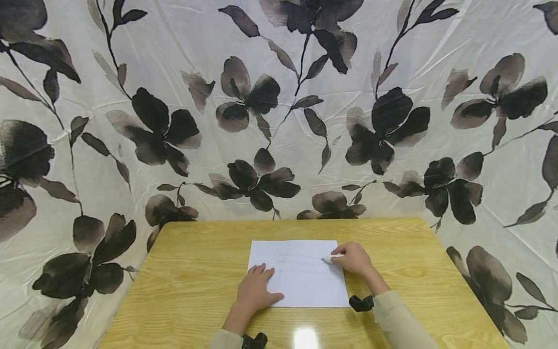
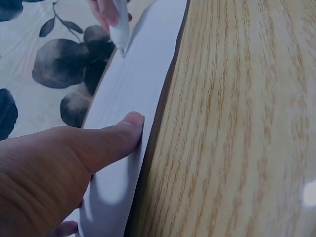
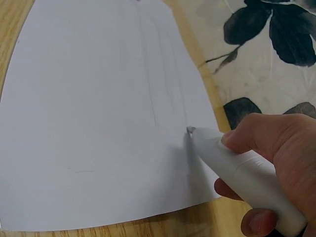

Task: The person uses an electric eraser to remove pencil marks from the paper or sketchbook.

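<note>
A white sheet of paper [image 1: 305, 291] lies on the wooden table. My right hand [image 1: 355, 260] grips a thick white pen-like tool [image 3: 237, 173] with a narrow tip, thumb and fingers wrapped about its body. In the right wrist view the tip meets the paper at the end of a faint line near the sheet's far edge. Several faint lines run across the paper's upper part, and a short faint mark shows closer to its near side. My left hand [image 1: 256, 289] rests with spread fingers on the sheet's left edge, its thumb [image 2: 126, 131] flat on the paper.
The yellow wood-grain table [image 1: 196, 271] stretches out around the sheet. Behind it and along both sides hangs a pale cloth [image 1: 183, 189] printed with dark flowers. Each wrist bears a small black device [image 1: 361, 304]. Light glares off the table's front.
</note>
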Available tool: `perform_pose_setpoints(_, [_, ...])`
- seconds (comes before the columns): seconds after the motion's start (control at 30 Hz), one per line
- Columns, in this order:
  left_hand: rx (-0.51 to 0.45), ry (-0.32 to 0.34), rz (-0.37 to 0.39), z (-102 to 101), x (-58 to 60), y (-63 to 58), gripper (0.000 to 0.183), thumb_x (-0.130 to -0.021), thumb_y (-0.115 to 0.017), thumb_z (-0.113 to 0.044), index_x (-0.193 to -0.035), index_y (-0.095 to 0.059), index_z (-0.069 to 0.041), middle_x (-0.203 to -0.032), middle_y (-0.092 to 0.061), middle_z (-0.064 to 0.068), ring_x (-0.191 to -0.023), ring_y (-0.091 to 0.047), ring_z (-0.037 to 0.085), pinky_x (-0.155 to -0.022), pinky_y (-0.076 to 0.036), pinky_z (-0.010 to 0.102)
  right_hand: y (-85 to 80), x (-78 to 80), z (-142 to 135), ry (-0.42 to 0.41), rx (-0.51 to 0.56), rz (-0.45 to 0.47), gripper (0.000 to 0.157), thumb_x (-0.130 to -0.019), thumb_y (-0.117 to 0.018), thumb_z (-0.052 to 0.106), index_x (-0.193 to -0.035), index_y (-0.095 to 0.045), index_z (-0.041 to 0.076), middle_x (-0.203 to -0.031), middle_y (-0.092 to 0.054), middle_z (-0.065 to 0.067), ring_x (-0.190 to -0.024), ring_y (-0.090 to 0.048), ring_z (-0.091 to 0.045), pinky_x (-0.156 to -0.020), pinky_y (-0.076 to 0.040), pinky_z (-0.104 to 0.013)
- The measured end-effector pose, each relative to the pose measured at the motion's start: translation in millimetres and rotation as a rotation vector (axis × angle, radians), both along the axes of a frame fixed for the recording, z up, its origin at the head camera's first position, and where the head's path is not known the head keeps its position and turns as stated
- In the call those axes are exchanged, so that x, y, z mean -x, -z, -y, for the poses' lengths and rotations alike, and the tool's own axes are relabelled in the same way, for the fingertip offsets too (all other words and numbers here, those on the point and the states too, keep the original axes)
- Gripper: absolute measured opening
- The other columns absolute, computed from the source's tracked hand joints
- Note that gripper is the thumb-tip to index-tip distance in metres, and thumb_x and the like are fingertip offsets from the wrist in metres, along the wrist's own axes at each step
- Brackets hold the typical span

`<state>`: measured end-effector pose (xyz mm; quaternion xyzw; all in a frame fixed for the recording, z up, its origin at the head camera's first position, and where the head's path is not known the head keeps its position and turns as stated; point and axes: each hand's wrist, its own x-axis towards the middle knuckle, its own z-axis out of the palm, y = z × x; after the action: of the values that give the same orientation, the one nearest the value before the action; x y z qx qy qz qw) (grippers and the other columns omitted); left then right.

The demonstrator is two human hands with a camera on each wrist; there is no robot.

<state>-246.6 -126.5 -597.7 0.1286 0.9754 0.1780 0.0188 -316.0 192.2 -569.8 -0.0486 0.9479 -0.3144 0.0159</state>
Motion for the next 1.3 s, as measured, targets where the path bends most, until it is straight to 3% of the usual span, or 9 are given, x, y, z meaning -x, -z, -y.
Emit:
perform_pose_setpoints(0.53, [0.002, -0.024, 0.02, -1.3, -2.8, -2.6, 0.081, -0.072, -0.075, -0.06, -0.134, -0.059, -0.01, -0.144, -0.046, 0.018, -0.134, -0.036, 0.041, -0.103, -0.039, 0.058, -2.0, -3.4, 1.6, 0.032, 0.006, 0.023, 0.012, -0.079, -0.079, 0.025, -0.091, -0.079, 0.021, -0.095, -0.07, -0.001, -0.082, -0.062, -0.016, -0.064, -0.051, -0.035])
perform_pose_setpoints(0.8, [0.008, -0.024, 0.016, -2.2, -2.2, 0.7, 0.081, -0.073, -0.073, -0.061, -0.135, -0.058, -0.012, -0.145, -0.045, 0.017, -0.135, -0.035, 0.041, -0.104, -0.038, 0.057, -3.7, -3.9, 1.5, 0.042, 0.001, 0.021, 0.012, -0.08, -0.077, 0.027, -0.091, -0.079, 0.022, -0.1, -0.07, -0.002, -0.091, -0.063, -0.02, -0.071, -0.053, -0.039])
perform_pose_setpoints(1.3, [0.013, -0.028, 0.007, -3.8, -6.8, -3.6, 0.08, -0.072, -0.075, -0.059, -0.133, -0.059, -0.01, -0.143, -0.046, 0.018, -0.134, -0.037, 0.041, -0.102, -0.04, 0.057, -3.7, -5.3, 3.3, 0.028, -0.007, 0.028, 0.014, -0.078, -0.078, 0.028, -0.091, -0.079, 0.02, -0.095, -0.069, 0.0, -0.083, -0.061, -0.017, -0.065, -0.051, -0.035])
